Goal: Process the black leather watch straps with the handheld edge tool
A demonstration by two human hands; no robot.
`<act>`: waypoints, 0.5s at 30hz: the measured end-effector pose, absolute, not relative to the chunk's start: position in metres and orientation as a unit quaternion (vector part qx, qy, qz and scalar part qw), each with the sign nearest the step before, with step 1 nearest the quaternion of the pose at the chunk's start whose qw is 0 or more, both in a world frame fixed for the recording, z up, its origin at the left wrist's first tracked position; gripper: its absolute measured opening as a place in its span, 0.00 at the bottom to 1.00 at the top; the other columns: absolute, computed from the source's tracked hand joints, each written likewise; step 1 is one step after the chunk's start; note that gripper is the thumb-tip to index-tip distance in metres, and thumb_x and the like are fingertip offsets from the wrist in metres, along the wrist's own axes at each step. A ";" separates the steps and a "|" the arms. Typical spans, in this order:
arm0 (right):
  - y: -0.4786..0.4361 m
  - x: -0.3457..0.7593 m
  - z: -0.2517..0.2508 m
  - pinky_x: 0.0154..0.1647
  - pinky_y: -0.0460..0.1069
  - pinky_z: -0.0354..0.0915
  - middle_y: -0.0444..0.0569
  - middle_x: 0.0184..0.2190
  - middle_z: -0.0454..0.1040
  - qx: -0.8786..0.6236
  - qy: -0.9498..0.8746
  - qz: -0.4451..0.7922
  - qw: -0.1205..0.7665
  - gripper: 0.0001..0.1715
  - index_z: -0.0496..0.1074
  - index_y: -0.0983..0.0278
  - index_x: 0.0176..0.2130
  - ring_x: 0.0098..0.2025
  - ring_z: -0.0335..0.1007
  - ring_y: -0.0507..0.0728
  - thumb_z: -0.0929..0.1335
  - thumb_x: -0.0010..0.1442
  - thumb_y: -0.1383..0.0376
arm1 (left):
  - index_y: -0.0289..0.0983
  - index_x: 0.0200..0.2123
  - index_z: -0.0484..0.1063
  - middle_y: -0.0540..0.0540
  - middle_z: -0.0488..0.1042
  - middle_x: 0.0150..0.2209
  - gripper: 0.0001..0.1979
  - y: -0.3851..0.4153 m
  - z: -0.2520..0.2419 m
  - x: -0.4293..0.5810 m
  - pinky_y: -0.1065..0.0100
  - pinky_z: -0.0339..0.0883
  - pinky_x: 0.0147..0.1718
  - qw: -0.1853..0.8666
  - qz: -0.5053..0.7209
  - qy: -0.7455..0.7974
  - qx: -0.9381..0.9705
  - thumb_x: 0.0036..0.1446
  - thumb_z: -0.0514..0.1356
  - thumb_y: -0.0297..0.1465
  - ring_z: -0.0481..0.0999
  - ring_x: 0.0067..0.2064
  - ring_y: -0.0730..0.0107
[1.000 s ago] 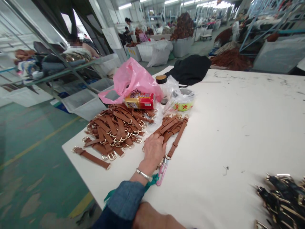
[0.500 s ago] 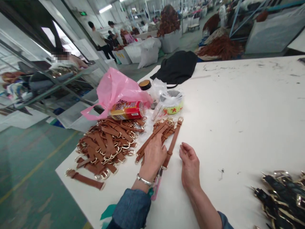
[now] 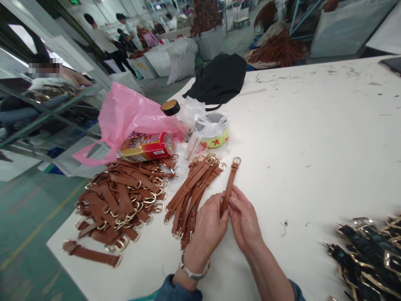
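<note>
My left hand [image 3: 209, 232] and my right hand [image 3: 244, 219] meet over the white table [image 3: 297, 125], both pinching the lower end of a tan leather strap [image 3: 229, 188]. Its gold buckle [image 3: 237, 161] points away from me. Just left of my hands lies a loose group of similar straps [image 3: 191, 196], and a larger heap [image 3: 119, 200] lies further left. One single strap [image 3: 90, 253] rests at the heap's near edge. A metal bracelet [image 3: 193, 271] circles my left wrist.
Black-and-gold straps [image 3: 363, 255] lie at the right. Behind the straps are a pink plastic bag [image 3: 125, 117], a red-and-yellow packaged bottle [image 3: 147, 147], a black-lidded jar [image 3: 171, 107], a bagged tin [image 3: 214, 131] and black cloth [image 3: 219, 79]. A co-worker's arm [image 3: 75, 77] shows beyond a metal rack.
My left hand has left the strap group, and my right hand has come in from the table. Together they have lifted the single strap. The view has tilted and shifted.
</note>
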State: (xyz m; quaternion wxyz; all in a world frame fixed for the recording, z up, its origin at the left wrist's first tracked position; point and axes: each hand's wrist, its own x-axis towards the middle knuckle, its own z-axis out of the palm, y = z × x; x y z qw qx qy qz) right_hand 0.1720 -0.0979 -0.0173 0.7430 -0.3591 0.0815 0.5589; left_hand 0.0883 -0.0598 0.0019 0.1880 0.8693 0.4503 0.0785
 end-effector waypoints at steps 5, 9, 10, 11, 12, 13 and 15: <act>-0.098 0.171 -0.016 0.42 0.53 0.70 0.56 0.39 0.77 -0.363 0.111 0.622 0.685 0.31 0.66 0.69 0.49 0.38 0.74 0.57 0.74 0.47 0.67 | 0.40 0.44 0.68 0.47 0.73 0.41 0.13 -0.061 0.022 0.076 0.67 0.66 0.42 0.161 0.115 0.482 0.853 0.57 0.56 0.36 0.72 0.43 0.67; -0.099 0.167 -0.020 0.44 0.55 0.69 0.59 0.43 0.76 -0.374 0.096 0.634 0.670 0.29 0.66 0.70 0.49 0.41 0.74 0.60 0.74 0.48 0.65 | 0.38 0.42 0.69 0.43 0.73 0.41 0.12 -0.032 0.014 0.055 0.63 0.65 0.41 0.026 0.079 0.586 0.806 0.57 0.55 0.35 0.71 0.45 0.60; -0.099 0.166 -0.020 0.45 0.56 0.69 0.59 0.44 0.75 -0.379 0.097 0.632 0.669 0.30 0.65 0.69 0.49 0.42 0.74 0.61 0.74 0.48 0.65 | 0.39 0.40 0.70 0.44 0.73 0.39 0.09 -0.027 0.011 0.052 0.63 0.65 0.38 0.026 0.063 0.587 0.807 0.57 0.54 0.34 0.72 0.43 0.60; -0.099 0.165 -0.020 0.46 0.56 0.69 0.59 0.45 0.75 -0.381 0.096 0.632 0.668 0.30 0.65 0.69 0.49 0.43 0.74 0.61 0.74 0.48 0.64 | 0.39 0.37 0.70 0.45 0.73 0.37 0.08 -0.025 0.009 0.051 0.64 0.64 0.37 0.031 0.056 0.586 0.808 0.57 0.54 0.33 0.73 0.42 0.61; -0.099 0.165 -0.020 0.46 0.56 0.69 0.59 0.45 0.75 -0.381 0.095 0.634 0.666 0.31 0.65 0.69 0.49 0.43 0.74 0.61 0.74 0.48 0.64 | 0.40 0.36 0.70 0.46 0.73 0.36 0.08 -0.026 0.008 0.052 0.65 0.64 0.36 0.034 0.058 0.586 0.807 0.58 0.53 0.33 0.73 0.40 0.62; -0.099 0.164 -0.019 0.47 0.57 0.69 0.59 0.45 0.75 -0.377 0.094 0.636 0.666 0.31 0.66 0.68 0.49 0.43 0.74 0.61 0.74 0.48 0.63 | 0.40 0.37 0.70 0.46 0.73 0.36 0.08 -0.030 0.009 0.054 0.65 0.64 0.35 0.032 0.061 0.589 0.805 0.58 0.52 0.34 0.73 0.40 0.63; -0.099 0.163 -0.017 0.48 0.56 0.68 0.57 0.44 0.75 -0.361 0.082 0.641 0.672 0.30 0.67 0.68 0.49 0.44 0.73 0.61 0.75 0.48 0.63 | 0.41 0.39 0.70 0.47 0.73 0.38 0.09 -0.044 0.012 0.062 0.67 0.63 0.36 0.041 0.066 0.584 0.808 0.59 0.52 0.35 0.73 0.41 0.65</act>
